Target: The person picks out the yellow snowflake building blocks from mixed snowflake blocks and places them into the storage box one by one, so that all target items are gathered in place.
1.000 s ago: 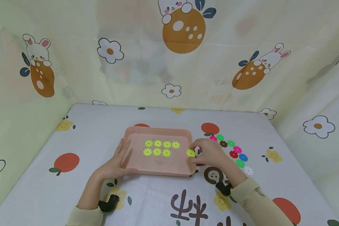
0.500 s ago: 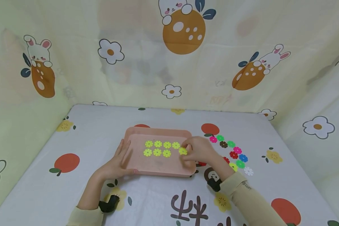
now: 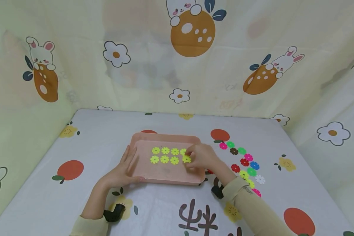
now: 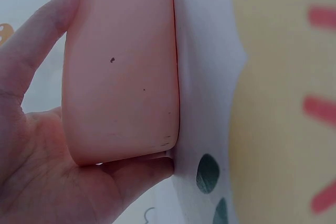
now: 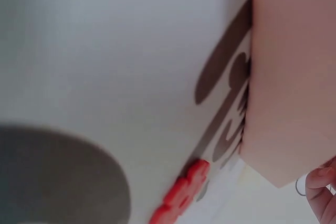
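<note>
A pink rectangular tray (image 3: pixel 165 174) lies on the table with two rows of yellow flower-shaped discs (image 3: pixel 164 159) in it. My right hand (image 3: pixel 205 157) reaches over its right end and pinches a yellow flower-shaped disc (image 3: pixel 186 159) between thumb and fingers, at the right end of the nearer row. The fingers partly cover the last disc of the farther row. My left hand (image 3: pixel 121 168) rests against the tray's near left corner, fingers extended along the left end, thumb along the front wall. In the left wrist view that hand lies around the tray's corner (image 4: pixel 123 77).
Right of the tray, loose flower-shaped discs lie scattered in green, brown, pink, red (image 3: pixel 235 168), blue (image 3: pixel 254 165), white (image 3: pixel 260 179) and yellow, some close to the right sleeve. A printed cloth (image 3: pixel 100 147) covers the table; patterned curtains (image 3: pixel 147 75) stand behind and beside it.
My right hand has carried the yellow disc leftward from the tray's right rim to the end of the nearer row. The left hand and tray have stayed in place.
</note>
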Demonstrator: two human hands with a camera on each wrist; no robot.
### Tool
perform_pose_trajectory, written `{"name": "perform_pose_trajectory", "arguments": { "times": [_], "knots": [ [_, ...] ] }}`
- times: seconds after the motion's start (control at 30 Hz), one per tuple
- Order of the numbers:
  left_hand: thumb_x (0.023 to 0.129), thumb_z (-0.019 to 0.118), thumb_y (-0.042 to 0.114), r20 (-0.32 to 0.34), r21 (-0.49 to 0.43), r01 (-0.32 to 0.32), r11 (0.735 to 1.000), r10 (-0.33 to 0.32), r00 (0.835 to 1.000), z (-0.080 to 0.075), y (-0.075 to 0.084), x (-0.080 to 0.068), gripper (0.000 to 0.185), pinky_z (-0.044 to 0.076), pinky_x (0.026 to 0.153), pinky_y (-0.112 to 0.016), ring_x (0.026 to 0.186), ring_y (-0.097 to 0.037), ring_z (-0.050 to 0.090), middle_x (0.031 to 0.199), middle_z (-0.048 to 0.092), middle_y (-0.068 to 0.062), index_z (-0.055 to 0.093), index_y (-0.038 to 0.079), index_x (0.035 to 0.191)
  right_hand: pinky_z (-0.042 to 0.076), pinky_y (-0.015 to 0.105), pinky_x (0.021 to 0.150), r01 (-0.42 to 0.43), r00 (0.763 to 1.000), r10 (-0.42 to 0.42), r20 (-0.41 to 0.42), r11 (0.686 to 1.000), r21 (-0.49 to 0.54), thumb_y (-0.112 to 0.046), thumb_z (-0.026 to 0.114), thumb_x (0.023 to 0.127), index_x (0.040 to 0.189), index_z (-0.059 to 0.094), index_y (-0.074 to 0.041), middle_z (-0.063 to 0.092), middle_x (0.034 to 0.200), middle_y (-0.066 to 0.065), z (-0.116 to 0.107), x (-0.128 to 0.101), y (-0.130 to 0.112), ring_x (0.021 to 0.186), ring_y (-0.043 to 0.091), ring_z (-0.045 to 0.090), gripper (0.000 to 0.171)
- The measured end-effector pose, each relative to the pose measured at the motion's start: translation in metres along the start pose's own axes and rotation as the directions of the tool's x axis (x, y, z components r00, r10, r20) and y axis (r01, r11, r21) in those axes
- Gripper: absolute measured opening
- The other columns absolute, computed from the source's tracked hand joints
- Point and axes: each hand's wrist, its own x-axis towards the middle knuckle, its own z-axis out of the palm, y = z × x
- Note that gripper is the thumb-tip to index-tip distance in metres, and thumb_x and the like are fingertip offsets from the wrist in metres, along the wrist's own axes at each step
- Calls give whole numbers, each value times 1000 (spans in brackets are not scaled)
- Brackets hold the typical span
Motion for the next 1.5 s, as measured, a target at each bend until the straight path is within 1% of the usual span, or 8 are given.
{"name": "perform_pose_trajectory", "arguments": {
  "times": [0.17, 0.27, 0.47, 0.73, 0.9, 1.03, 1.2, 1.5],
  "knots": [
    [71, 76, 42, 0, 6, 2, 1000, -2, 1000, 0, 0, 0, 113, 16, 99, -65, 135, -41, -6, 150, -20, -13, -4, 25, 148, 45, 27, 66, 1, 1000, 0, 15, 1000, -18, -35, 77, 66, 92, 73, -15, 65, 80, -10, 3, 3, 0, 73, 9, 52, 33],
    [71, 76, 41, 1, 12, 1, 1000, -1, 1000, 0, 0, -1, 113, 16, 99, -65, 135, -41, -7, 150, -20, -13, -5, 24, 148, 45, 26, 66, -7, 1000, 7, 26, 1000, -10, -35, 77, 66, 92, 73, -15, 64, 79, -10, 5, 6, 0, 71, 8, 52, 33],
    [71, 76, 42, 1, 16, -6, 1000, 6, 1000, -1, 0, -1, 113, 17, 99, -65, 135, -41, -6, 149, -20, -13, -5, 25, 147, 44, 26, 63, 12, 999, -11, 43, 1000, -21, -35, 77, 68, 91, 73, -15, 62, 73, -11, 7, 9, -1, 63, 6, 51, 30],
    [71, 76, 41, 1, 17, -3, 1000, 3, 1000, -2, 1, -2, 112, 17, 98, -65, 135, -42, -6, 150, -20, -14, -4, 25, 148, 42, 24, 59, 23, 998, -21, 65, 999, -29, -33, 78, 68, 89, 73, -16, 59, 65, -11, 9, 11, -2, 62, 8, 51, 28],
    [71, 76, 41, 2, 16, -2, 1000, 2, 1000, -2, 1, -1, 112, 17, 99, -64, 135, -41, -5, 150, -20, -13, -4, 24, 148, 42, 24, 57, 34, 998, -31, 61, 998, -53, -34, 78, 68, 87, 73, -17, 57, 63, -13, 11, 13, -1, 61, 7, 50, 26],
    [71, 76, 41, 1, 19, -2, 1000, 2, 1000, -2, 1, -1, 112, 18, 99, -64, 135, -42, -5, 150, -19, -13, -4, 24, 148, 42, 23, 57, 45, 998, -42, 54, 997, -66, -34, 78, 68, 86, 73, -17, 57, 65, -13, 12, 13, -1, 62, 7, 50, 25],
    [71, 76, 42, -3, 26, 6, 1000, -6, 1000, -1, 1, 0, 113, 18, 98, -64, 135, -42, -5, 150, -19, -13, -4, 24, 148, 43, 24, 59, 29, 998, -26, 55, 998, -51, -35, 77, 69, 88, 73, -17, 60, 68, -12, 11, 12, -1, 64, 7, 50, 27],
    [70, 76, 43, -6, 24, 24, 999, -24, 1000, 0, 2, 0, 113, 17, 99, -64, 135, -42, -5, 150, -19, -12, -4, 25, 148, 45, 26, 67, -8, 999, 7, 47, 1000, 18, -35, 78, 68, 93, 73, -15, 65, 79, -9, 7, 7, -1, 70, 7, 53, 33]
  ]
}}
